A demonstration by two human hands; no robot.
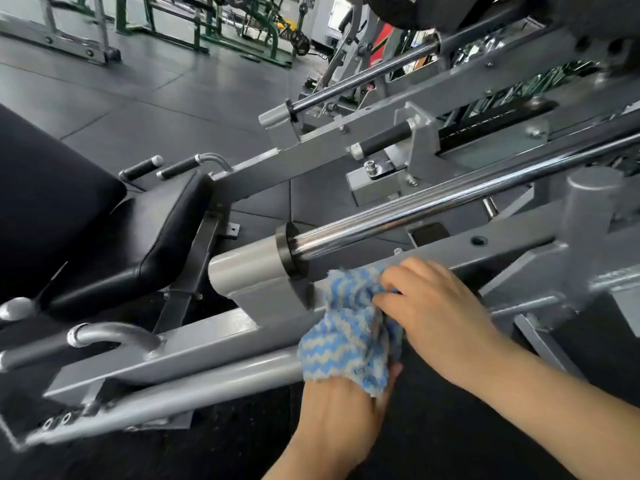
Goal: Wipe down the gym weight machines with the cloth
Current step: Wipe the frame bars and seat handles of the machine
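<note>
A blue and white zigzag cloth (349, 337) is bunched against the grey steel frame (214, 341) of a weight machine, just right of the chrome guide rod's grey socket (249, 268). My left hand (341, 410) comes up from below and grips the cloth's lower part; its fingers are hidden under the fabric. From the right, my right hand (436, 306) pinches the cloth's upper right edge with curled fingers. The chrome rod (433, 209) runs up to the right above both hands.
A black padded seat (104, 237) lies to the left, with black-grip handles (180, 166) behind it and a curved chrome handle (110, 336) near the frame's front. A second chrome rod (363, 77) runs further back. Dark rubber floor and green machines (242, 26) lie beyond.
</note>
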